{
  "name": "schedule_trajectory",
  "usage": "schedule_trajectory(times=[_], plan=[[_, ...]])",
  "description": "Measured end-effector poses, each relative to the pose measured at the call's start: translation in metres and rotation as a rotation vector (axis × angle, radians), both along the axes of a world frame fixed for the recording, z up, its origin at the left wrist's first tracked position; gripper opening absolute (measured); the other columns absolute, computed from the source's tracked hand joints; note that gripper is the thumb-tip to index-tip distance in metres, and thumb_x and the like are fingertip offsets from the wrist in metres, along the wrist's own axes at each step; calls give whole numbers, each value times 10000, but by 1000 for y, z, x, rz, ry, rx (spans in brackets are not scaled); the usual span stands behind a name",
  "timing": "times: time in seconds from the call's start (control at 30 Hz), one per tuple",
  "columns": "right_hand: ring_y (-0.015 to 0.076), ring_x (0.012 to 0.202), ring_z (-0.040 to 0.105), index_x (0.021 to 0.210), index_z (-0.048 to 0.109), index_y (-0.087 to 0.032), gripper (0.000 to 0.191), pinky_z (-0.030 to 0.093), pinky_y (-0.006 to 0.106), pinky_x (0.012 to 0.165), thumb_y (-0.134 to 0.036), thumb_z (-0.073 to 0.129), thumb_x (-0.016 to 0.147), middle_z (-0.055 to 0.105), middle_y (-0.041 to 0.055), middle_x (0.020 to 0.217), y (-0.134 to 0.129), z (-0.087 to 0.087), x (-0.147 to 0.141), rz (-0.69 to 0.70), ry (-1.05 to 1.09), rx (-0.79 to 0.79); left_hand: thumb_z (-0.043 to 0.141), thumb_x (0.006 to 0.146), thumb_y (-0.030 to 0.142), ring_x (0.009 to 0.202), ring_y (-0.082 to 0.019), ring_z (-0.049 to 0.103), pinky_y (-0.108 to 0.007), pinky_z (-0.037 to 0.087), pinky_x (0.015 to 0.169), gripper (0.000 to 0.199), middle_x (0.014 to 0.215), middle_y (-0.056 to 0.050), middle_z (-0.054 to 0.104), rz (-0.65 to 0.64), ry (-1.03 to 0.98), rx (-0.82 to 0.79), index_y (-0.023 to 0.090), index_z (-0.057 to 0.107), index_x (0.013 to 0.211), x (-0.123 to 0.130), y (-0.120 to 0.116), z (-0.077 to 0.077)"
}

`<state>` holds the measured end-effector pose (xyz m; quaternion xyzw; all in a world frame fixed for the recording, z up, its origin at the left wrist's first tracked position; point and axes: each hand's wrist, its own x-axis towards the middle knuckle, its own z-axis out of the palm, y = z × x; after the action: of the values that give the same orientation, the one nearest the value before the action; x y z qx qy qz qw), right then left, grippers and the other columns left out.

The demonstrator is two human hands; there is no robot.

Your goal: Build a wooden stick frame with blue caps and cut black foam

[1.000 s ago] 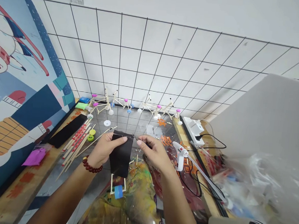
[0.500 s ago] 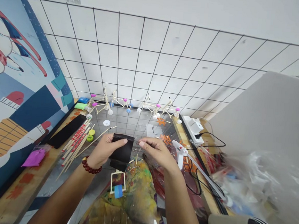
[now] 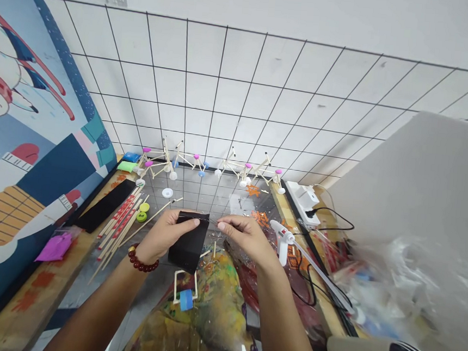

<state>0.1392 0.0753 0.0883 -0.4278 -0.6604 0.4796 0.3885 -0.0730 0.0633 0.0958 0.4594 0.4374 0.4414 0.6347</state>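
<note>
My left hand (image 3: 162, 236), a beaded bracelet at its wrist, is closed on a folded piece of black sheet (image 3: 188, 246), thumb lying flat across its face. My right hand (image 3: 249, 240) pinches a thin strand (image 3: 213, 220) just off the sheet's upper right edge; what the strand is I cannot make out. Below the sheet, a small frame of pale sticks with a blue band (image 3: 186, 300) rests by the paint-stained cloth (image 3: 218, 305) over my lap. A white glue gun (image 3: 282, 242) is to the right of my right hand.
Several stick figures with pink and white discs (image 3: 248, 167) line the back. At left are a black strip (image 3: 106, 205), wooden sticks (image 3: 121, 225), yellow-green tubs (image 3: 143, 212) and a pink packet (image 3: 56, 247). A power strip (image 3: 303, 202), cables and plastic bags (image 3: 396, 282) occupy the right.
The lower part of the black sheet has swung down and flattened, so it hangs as one panel. Both hands keep nearly the same place.
</note>
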Motion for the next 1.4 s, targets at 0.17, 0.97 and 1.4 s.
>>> schedule_trajectory(times=[0.17,0.97,1.4], plan=[[144,656,520,750,731,-180,281,389,248,586,-443,656,813,619,5,678,1,-1,4,-6,-18,-1,753,732,323,858,-210,689,-304,531,820,277,922,-78,764,9,-22,13,167,770,960,-1,2,-2],[159,659,580,759,744,-166,278,431,275,649,-435,675,765,680,19,690,1,-1,-1,2,-16,-46,720,772,305,819,-200,694,-303,537,788,293,920,-86,765,-82,-34,-15,153,756,1021,4,-1,-5],[161,665,596,756,746,-162,253,439,283,658,-408,686,762,703,32,707,0,-4,-5,-18,17,-28,733,755,294,771,-180,690,-270,534,742,260,858,-69,767,-54,-50,-35,152,768,971,5,-3,-2]])
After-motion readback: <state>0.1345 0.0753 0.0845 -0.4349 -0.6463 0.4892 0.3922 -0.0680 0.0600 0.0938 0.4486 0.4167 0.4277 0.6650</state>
